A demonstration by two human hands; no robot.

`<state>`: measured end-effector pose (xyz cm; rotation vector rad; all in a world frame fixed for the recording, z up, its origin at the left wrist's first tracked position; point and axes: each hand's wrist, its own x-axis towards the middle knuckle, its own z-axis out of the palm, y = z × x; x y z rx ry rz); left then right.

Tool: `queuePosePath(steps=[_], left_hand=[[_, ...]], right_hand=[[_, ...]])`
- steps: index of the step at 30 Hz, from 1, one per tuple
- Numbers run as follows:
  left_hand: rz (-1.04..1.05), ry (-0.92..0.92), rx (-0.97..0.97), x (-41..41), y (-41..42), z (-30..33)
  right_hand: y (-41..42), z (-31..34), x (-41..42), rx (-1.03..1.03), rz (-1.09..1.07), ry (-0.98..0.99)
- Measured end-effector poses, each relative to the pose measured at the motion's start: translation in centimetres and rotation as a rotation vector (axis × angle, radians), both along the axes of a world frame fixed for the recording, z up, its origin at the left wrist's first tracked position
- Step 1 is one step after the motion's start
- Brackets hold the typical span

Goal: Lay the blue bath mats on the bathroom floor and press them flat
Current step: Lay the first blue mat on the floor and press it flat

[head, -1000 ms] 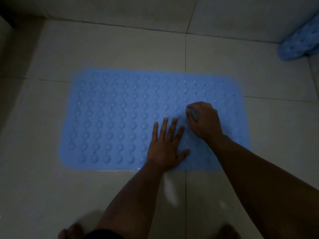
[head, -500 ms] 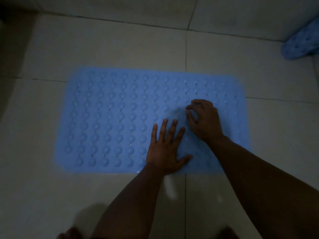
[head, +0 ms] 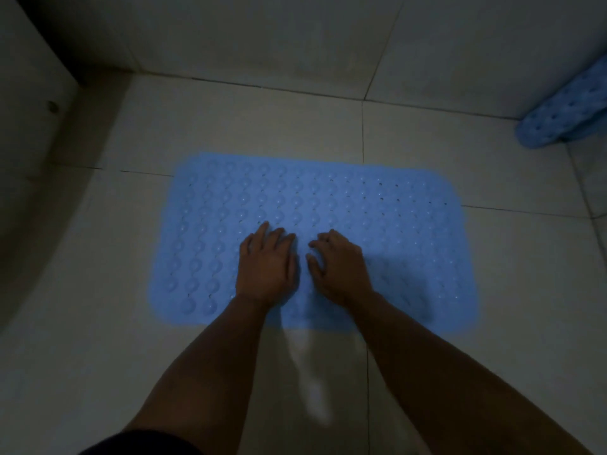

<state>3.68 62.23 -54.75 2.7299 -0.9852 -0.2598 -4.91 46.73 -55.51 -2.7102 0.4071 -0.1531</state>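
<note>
- Blue rectangular rubber bath mat w/ rows of round bumps and small holes (head: 328, 205) lies spread on the pale tiled bathroom floor (head: 230, 126), long side across the view, near edge just ahead of the person's forearms.
- Left hand (head: 266, 267) rests palm-down on the mat's near-centre, fingers straight and close together, gripping nothing.
- Right hand (head: 338, 267) sits just beside it, also on the mat; fingers look bent at the knuckles w/ tips pressing down, but light is dim, so can't say for sure if they pinch any material. Prob. not.
- Second blue perforated mat (head: 565, 116) sits rolled or folded at far right, by the wall, well apart from the first, not yet laid.
- Handling, as a guess: mat is light, soft, floppy; suction-type underside should cling to smooth tile once pushed. Best pressed w/ flat palms from centre outward; to shift it, lift by a corner or short edge.
- Wet tile could be slippery.
</note>
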Motion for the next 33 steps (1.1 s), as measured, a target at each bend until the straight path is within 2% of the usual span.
queuePosePath(steps=[6,12,19,24,30,33], left_hand=[[0.06,-0.054,0.007,1.5,2.8,0.0],[0.071,-0.076,0.047,2.6,4.8,-1.2],[0.126,-0.107,0.029,3.5,5.7,-2.0],[0.129,-0.095,0.044,3.9,6.1,-2.0],[0.139,-0.091,0.041,3.4,6.9,-0.8],[0.104,-0.08,0.042,2.7,6.7,-0.6]], right_hand=[[6.3,-3.7,-0.5,-0.133,0.082,0.171],[7.9,-6.4,-0.5,-0.197,0.054,0.123],[8.2,-7.4,-0.7,-0.161,0.032,0.053],[8.3,-7.0,-0.4,-0.131,0.031,0.083],[7.3,-4.9,-0.1,-0.067,0.08,0.202],[5.1,-2.8,0.9,0.014,0.081,0.132]])
